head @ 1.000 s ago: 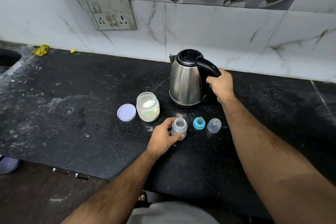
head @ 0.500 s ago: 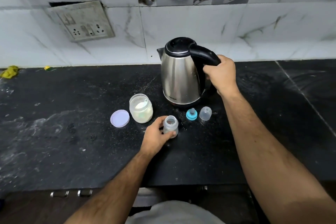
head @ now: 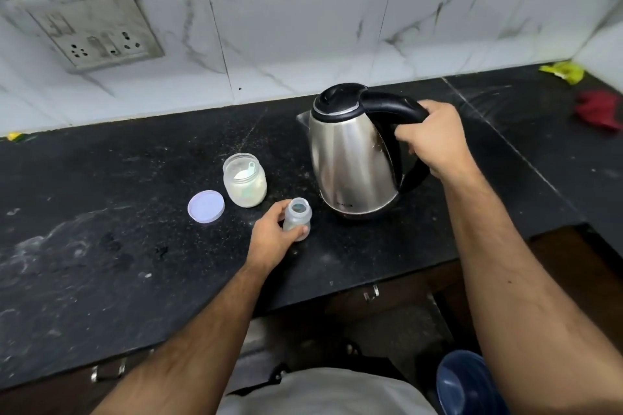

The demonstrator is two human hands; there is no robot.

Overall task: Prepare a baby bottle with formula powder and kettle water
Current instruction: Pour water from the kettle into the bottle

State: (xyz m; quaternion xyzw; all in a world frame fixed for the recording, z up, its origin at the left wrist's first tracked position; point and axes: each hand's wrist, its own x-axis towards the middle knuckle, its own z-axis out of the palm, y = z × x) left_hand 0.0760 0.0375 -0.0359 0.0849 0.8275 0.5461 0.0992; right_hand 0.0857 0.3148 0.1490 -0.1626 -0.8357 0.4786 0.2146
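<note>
A small clear baby bottle (head: 297, 218) stands upright with its mouth uncovered on the black counter (head: 101, 229), and my left hand (head: 274, 239) is wrapped around it. A steel kettle (head: 350, 158) with a black lid and handle is lifted and hangs just right of the bottle, spout to the left. My right hand (head: 435, 141) grips its handle. An uncapped formula jar (head: 245, 184) with white powder and a scoop inside sits behind-left of the bottle. The kettle hides the bottle's teat and cap.
The jar's pale purple lid (head: 206, 206) lies flat left of the jar. A wall socket plate (head: 91, 27) is on the tiled wall. A red cloth (head: 598, 111) and a yellow scrap (head: 563, 71) lie far right. A blue bin (head: 468, 384) stands below the counter edge.
My right hand has lifted the kettle off the counter and brought it nearer, over the teat and cap. The left hand stays on the bottle. The view has swung to the right.
</note>
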